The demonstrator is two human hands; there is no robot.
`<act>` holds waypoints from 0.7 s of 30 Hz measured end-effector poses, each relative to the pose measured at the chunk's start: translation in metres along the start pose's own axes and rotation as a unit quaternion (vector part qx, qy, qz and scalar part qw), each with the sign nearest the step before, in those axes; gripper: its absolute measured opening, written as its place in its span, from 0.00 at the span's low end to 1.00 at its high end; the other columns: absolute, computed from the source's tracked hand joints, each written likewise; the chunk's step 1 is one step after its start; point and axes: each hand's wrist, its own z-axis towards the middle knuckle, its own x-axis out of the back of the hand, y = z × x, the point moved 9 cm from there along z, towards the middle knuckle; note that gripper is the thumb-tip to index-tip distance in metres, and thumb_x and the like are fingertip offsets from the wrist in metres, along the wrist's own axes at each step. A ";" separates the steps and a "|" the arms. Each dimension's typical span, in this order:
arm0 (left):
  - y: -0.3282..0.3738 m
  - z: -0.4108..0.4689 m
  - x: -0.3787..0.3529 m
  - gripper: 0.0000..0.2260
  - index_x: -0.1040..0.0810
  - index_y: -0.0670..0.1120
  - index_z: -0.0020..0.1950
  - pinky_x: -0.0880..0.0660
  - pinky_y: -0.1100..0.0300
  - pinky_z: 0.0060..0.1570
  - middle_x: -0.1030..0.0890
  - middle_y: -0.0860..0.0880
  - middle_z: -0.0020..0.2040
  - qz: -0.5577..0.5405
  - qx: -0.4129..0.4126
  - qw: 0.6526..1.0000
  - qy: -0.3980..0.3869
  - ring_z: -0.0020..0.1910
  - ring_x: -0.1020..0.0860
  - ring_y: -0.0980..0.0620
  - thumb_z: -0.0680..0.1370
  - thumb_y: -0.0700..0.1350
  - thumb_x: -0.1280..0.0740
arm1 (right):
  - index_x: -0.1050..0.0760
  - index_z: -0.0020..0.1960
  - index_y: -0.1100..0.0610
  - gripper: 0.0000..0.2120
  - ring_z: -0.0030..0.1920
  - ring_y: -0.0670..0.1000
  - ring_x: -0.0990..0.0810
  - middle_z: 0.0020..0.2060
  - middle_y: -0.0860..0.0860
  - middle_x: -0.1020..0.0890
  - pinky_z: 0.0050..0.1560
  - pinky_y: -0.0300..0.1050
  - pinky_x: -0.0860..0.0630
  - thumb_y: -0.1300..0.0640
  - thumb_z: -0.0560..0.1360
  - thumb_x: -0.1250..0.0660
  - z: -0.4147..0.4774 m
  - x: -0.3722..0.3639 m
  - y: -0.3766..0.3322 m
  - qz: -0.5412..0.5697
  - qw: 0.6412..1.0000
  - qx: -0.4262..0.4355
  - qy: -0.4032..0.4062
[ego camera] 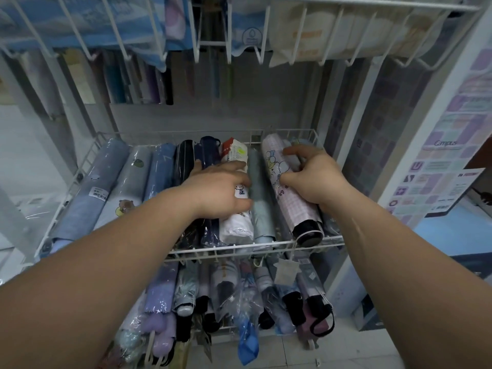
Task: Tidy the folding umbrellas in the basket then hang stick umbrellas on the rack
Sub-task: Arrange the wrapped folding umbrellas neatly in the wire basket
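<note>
My left hand curls round the white folding umbrella mid-row in the wire basket; my right hand grips the pink checked umbrella alongside. They look light and soft inside slippery plastic sleeves, so I'd grip mid-barrel, firmly.

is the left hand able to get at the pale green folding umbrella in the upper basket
Probably yes: the left hand holds the white printed folding umbrella right beside the pale green folding umbrella, whose top lies bare, though packed tight.
</note>
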 end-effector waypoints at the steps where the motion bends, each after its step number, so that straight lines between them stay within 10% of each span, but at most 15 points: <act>1: -0.001 0.000 0.000 0.24 0.29 0.61 0.72 0.57 0.34 0.76 0.46 0.57 0.82 -0.009 -0.004 1.000 0.005 0.81 0.46 0.51 0.76 0.62 0.34 | 0.23 0.65 0.42 0.26 0.48 0.48 0.22 0.63 0.46 0.21 0.42 0.37 0.26 0.55 0.68 0.26 0.000 0.000 -0.003 -0.005 1.000 0.000 0.000; 7: -0.010 0.000 -0.008 0.32 0.37 0.62 0.77 0.59 0.38 0.77 0.50 0.59 0.82 -0.062 0.002 0.997 0.038 0.81 0.47 0.50 0.75 0.65 0.33 | 0.23 0.66 0.46 0.27 0.54 0.51 0.19 0.61 0.50 0.21 0.55 0.44 0.20 0.56 0.68 0.24 0.008 -0.016 -0.020 0.005 1.000 0.007 0.025; 13: -0.012 -0.003 -0.011 0.32 0.41 0.61 0.79 0.59 0.39 0.78 0.52 0.60 0.82 -0.060 0.000 0.997 0.044 0.81 0.49 0.51 0.77 0.66 0.38 | 0.31 0.74 0.49 0.27 0.60 0.56 0.21 0.63 0.54 0.20 0.62 0.45 0.25 0.48 0.76 0.32 0.005 -0.053 -0.024 -0.270 0.958 0.096 -0.036; 18: -0.002 0.001 -0.020 0.34 0.49 0.60 0.81 0.60 0.34 0.76 0.58 0.57 0.83 0.000 -0.023 0.999 0.024 0.82 0.56 0.51 0.78 0.70 0.47 | 0.38 0.77 0.51 0.25 0.59 0.61 0.22 0.60 0.60 0.22 0.53 0.48 0.25 0.49 0.81 0.41 0.001 -0.064 -0.021 -0.324 0.938 0.111 -0.061; 21: -0.002 -0.003 -0.015 0.36 0.52 0.61 0.81 0.60 0.34 0.76 0.60 0.56 0.83 -0.006 -0.038 0.999 0.034 0.82 0.58 0.50 0.77 0.72 0.48 | 0.32 0.72 0.49 0.21 0.69 0.63 0.29 0.65 0.61 0.28 0.64 0.53 0.29 0.48 0.80 0.41 0.004 -0.059 -0.022 -0.358 0.926 0.111 -0.052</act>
